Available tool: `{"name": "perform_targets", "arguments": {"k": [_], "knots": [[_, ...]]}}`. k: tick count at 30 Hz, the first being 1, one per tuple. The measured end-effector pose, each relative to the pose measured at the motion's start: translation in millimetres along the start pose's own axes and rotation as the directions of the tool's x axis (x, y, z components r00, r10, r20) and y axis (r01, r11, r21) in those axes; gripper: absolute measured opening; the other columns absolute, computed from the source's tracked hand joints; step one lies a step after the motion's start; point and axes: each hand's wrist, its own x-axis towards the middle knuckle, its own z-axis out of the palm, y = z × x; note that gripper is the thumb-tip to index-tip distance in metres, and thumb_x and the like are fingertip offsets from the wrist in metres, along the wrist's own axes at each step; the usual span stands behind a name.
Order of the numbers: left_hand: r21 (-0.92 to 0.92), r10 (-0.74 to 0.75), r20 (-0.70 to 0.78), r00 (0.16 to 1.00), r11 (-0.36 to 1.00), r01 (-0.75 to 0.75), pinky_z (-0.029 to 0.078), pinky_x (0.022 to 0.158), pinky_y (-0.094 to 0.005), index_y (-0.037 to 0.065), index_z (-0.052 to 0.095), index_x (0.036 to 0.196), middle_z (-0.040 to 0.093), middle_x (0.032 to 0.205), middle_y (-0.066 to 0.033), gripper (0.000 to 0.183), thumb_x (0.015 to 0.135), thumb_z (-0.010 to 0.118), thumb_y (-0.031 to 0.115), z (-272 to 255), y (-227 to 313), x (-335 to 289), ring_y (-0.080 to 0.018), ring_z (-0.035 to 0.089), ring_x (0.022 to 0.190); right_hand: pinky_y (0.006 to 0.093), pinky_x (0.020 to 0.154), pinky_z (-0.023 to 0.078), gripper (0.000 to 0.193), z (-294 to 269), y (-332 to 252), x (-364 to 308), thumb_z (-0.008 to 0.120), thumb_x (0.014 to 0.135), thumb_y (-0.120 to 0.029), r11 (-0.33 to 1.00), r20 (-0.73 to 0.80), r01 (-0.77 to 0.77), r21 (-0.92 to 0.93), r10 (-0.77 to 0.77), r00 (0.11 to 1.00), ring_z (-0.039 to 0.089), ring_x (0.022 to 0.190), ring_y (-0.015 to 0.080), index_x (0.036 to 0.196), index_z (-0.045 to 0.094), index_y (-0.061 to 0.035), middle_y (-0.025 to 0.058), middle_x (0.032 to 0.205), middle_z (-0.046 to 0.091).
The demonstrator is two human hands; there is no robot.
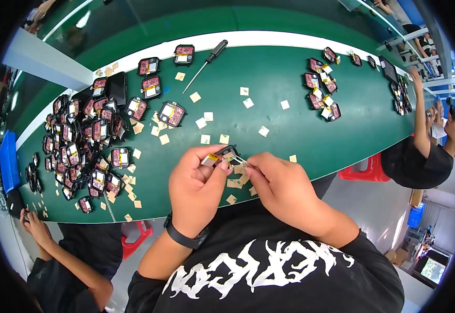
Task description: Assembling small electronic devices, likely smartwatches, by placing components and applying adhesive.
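Observation:
My left hand [199, 182] is closed around a small black device housing [229, 150], pinching it between thumb and fingers over the near edge of the bench. A silvery battery [210, 159] with yellow tape sticks out of the housing's near side. In my right hand [282, 182] is a slim metal tool that looks like tweezers [241, 160], its tip reaching the housing. The fingers partly cover the tool and the housing's inside. Small beige square pads [234, 183] lie on the green bench [290, 133] just beneath both hands.
A large heap of black housings with red circuit boards [99, 130] covers the bench's left side. A screwdriver [206, 65] lies farther back. More housings [321, 83] stand in a group at the right. Co-workers' arms show at lower left [76, 261] and right [419, 107].

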Motion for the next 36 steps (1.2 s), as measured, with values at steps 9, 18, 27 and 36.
{"name": "perform_targets", "arguments": {"k": [9, 18, 27, 36], "knots": [[-0.029, 0.011, 0.022, 1.0, 1.0, -0.01, 0.06, 0.087, -0.0288, -0.006, 0.059, 0.121, 0.07, 0.11, -0.0115, 0.021, 0.1, 0.063, -0.004, -7.6, -5.6, -2.9, -0.0138, 0.071, 0.097, 0.0466, 0.055, 0.049, 0.011, 6.1, -1.1, 3.7, 0.067, 0.096, -0.006, 1.0, -0.012, 0.003, -0.025, -0.004, 1.0, 0.064, 0.062, 0.04, 0.1, 0.058, -0.001, 0.0195, 0.074, 0.065], [-0.078, -0.036, 0.017, 0.999, 0.996, 0.037, 0.056, 0.077, -0.024, -0.006, 0.061, 0.123, 0.073, 0.103, -0.0092, 0.024, 0.099, 0.065, -0.003, -4.0, -2.1, -2.8, -0.0108, 0.072, 0.091, 0.0317, 0.054, 0.045, 0.017, -9.6, -4.0, 11.3, 0.073, 0.096, -0.012, 0.914, 0.045, -0.151, 0.377, 0.144, 0.988, 0.061, 0.06, 0.018, 0.109, 0.066, -0.0033, 0.0077, 0.076, 0.066], [0.145, 0.068, -0.015, 0.998, 0.987, -0.065, 0.051, 0.067, -0.0199, -0.005, 0.063, 0.122, 0.075, 0.097, -0.0074, 0.025, 0.098, 0.065, -0.004, -2.8, -8.4, -5.8, -0.0055, 0.067, 0.08, 0.0361, 0.061, 0.052, 0.019, -15.6, 7.0, 36.6, 0.079, 0.089, -0.013, 0.946, 0.117, 0.319, -0.049, -0.312, 0.943, 0.067, 0.071, 0.0229, 0.106, 0.072, -0.0068, 0.0094, 0.088, 0.068], [-0.008, 0.023, 0.011, 1.0, 1.0, -0.023, 0.061, 0.083, -0.0279, -0.008, 0.059, 0.123, 0.07, 0.107, -0.0108, 0.024, 0.099, 0.062, -0.007, -4.6, -4.6, -2.8, -0.0134, 0.071, 0.095, 0.0268, 0.055, 0.045, 0.014, -9.3, 10.3, 26.4, 0.076, 0.09, -0.006, 0.954, 0.055, -0.053, 0.294, 0.038, 0.998, 0.055, 0.063, 0.0093, 0.096, 0.065, 0.0005, 0.0061, 0.081, 0.064]]}}
